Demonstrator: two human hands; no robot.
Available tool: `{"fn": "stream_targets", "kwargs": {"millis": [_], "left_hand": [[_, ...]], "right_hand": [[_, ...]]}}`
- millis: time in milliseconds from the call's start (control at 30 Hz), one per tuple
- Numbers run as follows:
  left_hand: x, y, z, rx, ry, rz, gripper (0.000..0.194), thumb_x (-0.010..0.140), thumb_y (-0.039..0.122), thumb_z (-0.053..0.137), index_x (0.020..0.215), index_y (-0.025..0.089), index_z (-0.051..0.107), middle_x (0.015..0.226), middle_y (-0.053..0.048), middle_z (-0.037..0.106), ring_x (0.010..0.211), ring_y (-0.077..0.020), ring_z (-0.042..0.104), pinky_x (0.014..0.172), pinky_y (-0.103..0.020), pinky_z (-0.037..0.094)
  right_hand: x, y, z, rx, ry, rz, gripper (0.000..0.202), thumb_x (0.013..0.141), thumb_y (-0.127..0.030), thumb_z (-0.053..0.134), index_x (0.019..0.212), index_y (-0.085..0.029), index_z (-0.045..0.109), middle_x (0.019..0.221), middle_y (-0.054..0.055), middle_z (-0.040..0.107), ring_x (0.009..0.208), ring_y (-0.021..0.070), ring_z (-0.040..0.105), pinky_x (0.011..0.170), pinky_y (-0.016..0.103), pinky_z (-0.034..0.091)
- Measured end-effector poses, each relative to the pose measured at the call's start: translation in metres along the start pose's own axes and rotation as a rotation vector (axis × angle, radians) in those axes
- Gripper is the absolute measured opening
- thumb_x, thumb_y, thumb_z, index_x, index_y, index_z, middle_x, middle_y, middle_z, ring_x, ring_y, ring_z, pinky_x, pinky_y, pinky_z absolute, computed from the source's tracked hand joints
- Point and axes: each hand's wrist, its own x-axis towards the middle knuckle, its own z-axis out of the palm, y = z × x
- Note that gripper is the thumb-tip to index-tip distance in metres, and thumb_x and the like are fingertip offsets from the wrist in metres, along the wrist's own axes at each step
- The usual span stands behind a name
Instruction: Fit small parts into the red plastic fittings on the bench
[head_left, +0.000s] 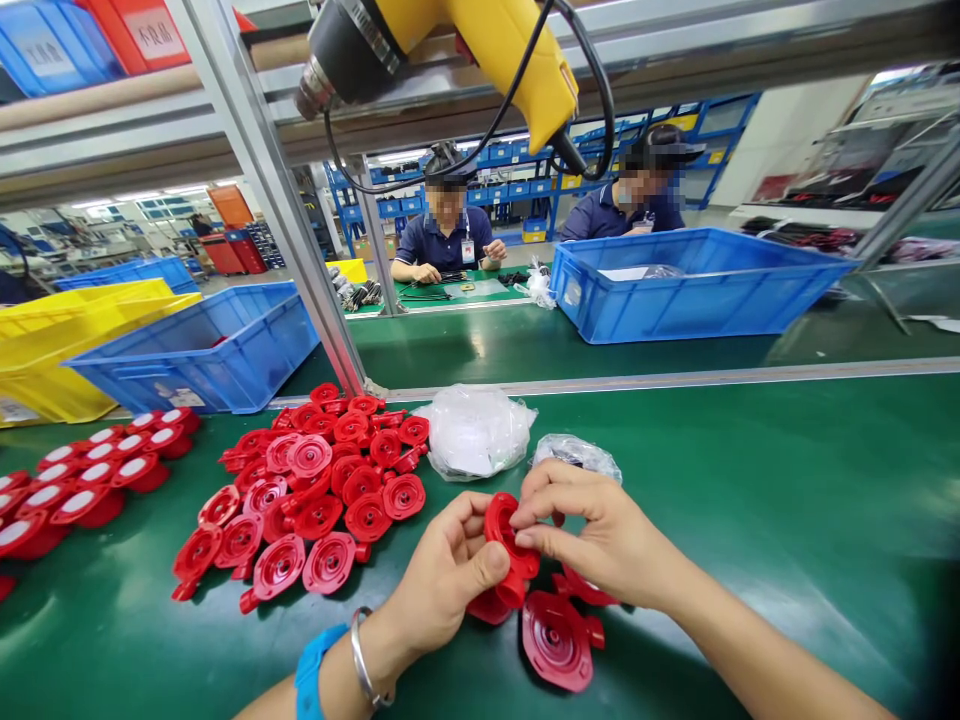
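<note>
My left hand (452,565) is closed around a red plastic housing (497,518), round with a short spout, and holds it tilted up over the bench. The fingertips of my right hand (592,525) are pinched together at the open face of this housing. Whatever they hold, if anything, is hidden. Below my hands several similar red housings (556,640) lie on the green bench top, partly covered by the hands. Left of my left hand spreads a heap of the same red housings (330,565), most with their ringed inner faces up.
Red parts with white round tops (88,503) stand in rows at far left. A clear plastic bag (480,432) and a smaller bag (576,455) lie behind my hands. Blue bins (697,290) stand farther back. A yellow heat gun (517,60) hangs overhead. Two people sit opposite.
</note>
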Motion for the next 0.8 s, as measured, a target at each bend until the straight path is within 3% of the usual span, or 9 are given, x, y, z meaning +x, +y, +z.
{"fn": "stream_targets", "kwargs": {"millis": [233,567,800], "left_hand": [[-0.0006,-0.0016,0.0004,-0.037,0.014,0.005,0.048,0.074,0.042,0.081,0.108,0.016,0.058,0.091,-0.003,0.064,0.076,-0.0081,0.061,0.068,-0.017,0.049],[-0.0029,-0.0027,0.0029,0.02,0.069,0.001,0.048,0.073,0.04,0.082,0.108,0.017,0.059,0.101,-0.006,0.067,0.09,-0.0138,0.064,0.077,-0.021,0.051],[0.0,-0.0012,0.0025,-0.043,0.06,0.007,0.045,0.074,0.043,0.081,0.1,0.014,0.059,0.089,-0.005,0.067,0.075,-0.0093,0.061,0.068,-0.018,0.048]], "right_hand": [[-0.0043,-0.0025,0.0002,-0.075,0.03,-0.058,0.008,0.085,-0.015,0.069,0.086,-0.021,0.074,0.083,0.002,0.062,0.075,0.0128,0.06,0.069,0.026,0.048],[-0.0061,-0.0076,0.0028,-0.449,0.091,-0.369,0.021,0.087,0.001,0.052,0.091,-0.013,0.068,0.081,0.008,0.061,0.072,0.0162,0.051,0.059,0.029,0.042],[-0.0077,-0.0071,0.0045,-0.477,0.09,-0.417,0.02,0.086,0.001,0.055,0.098,-0.011,0.067,0.085,0.01,0.062,0.075,0.0173,0.051,0.06,0.029,0.043]]}}
